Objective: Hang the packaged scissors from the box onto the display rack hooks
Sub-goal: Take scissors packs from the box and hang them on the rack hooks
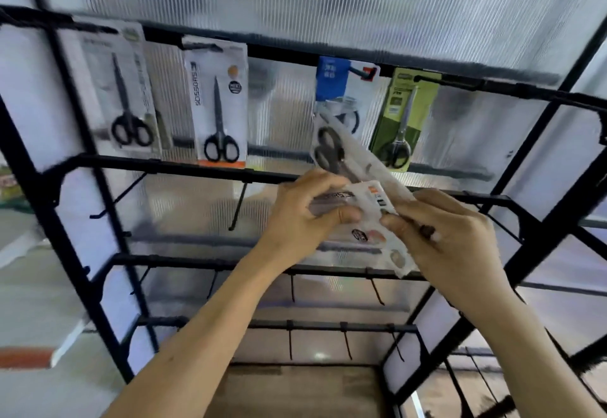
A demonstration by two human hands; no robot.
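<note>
Both hands hold packaged scissors in front of the black display rack (203,168). My left hand (305,217) pinches a white pack (354,201) between thumb and fingers. My right hand (450,240) grips a tilted pack (341,155) whose black scissor handles point up and left. The two packs overlap, so their edges are hard to separate. On the top rail hang several packs: a grey one (115,89), a white and orange one (220,105), a blue-topped one (341,89) and a green one (404,119). The box is out of view.
Bare black hooks (238,210) stick out from the second rail, and more hooks (376,289) hang on the lower rails. A ribbed translucent panel (328,7) backs the rack. A wooden surface (295,391) lies below.
</note>
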